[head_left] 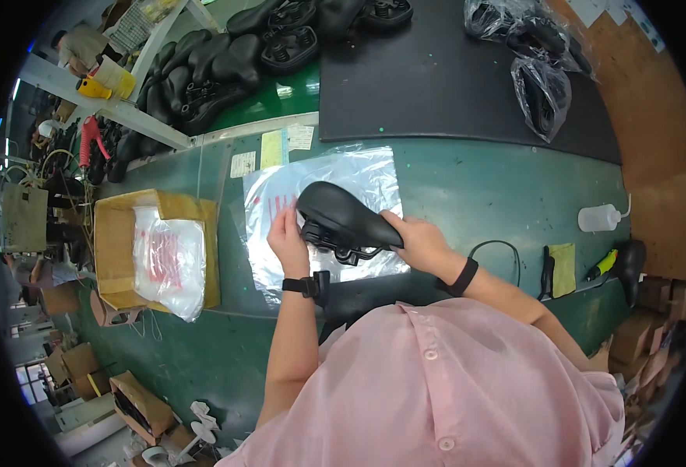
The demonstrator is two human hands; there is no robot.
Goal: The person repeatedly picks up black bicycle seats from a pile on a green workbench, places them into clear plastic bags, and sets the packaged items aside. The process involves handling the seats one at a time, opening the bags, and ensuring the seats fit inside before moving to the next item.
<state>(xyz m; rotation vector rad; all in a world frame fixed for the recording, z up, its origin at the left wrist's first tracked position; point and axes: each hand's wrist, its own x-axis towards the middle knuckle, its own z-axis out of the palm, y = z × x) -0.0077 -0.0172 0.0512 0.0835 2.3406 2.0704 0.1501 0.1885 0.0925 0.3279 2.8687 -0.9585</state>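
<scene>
I hold a black bicycle saddle (341, 212) level with the bench, with its metal rails and springs showing on the side toward me. My right hand (422, 243) is closed around the narrow nose. At the wide rear end, my left hand (287, 240) grips the edge, and its fingertips are partly hidden. Beneath the saddle lies a sheet-like clear plastic bag (376, 173) with red print, spread flat on the green bench (467, 183).
To the left stands an open cardboard box (113, 257) with a stack of plastic bags (170, 261). Piled saddles (218, 58) fill the far left. Bagged saddles (544, 93) rest on a black mat (436, 86). A squeeze bottle (601, 218) and yellow cloth (562, 268) lie right.
</scene>
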